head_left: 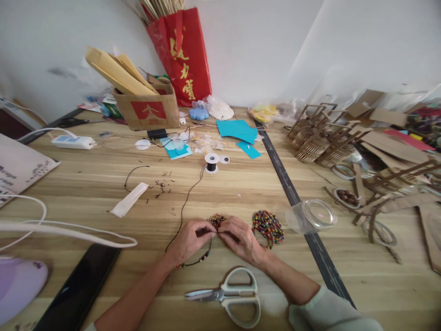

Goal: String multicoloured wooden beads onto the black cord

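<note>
My left hand (193, 238) and my right hand (240, 239) meet over the table, fingertips pinched together on a thin black cord (210, 246). Part of that cord hangs below my left hand as a loop carrying a few small beads (202, 258). Just beyond my fingers lies a pile of coloured beads (217, 220), partly covered by my hands. To the right of my right hand is a bigger coil of multicoloured bead strands (268, 228). A spool of black cord (212, 162) stands farther back, its line running toward my left hand. Scissors (229, 295) rest open-bladed near me.
A clear plastic jar (312, 216) lies right of the beads, with small bamboo baskets (319, 138) beyond. Cord scraps (161, 186) and a white paper strip (130, 199) lie left. A black phone-like slab (81, 285) and white cable (76, 233) are nearer. A cardboard box (149, 108) stands behind.
</note>
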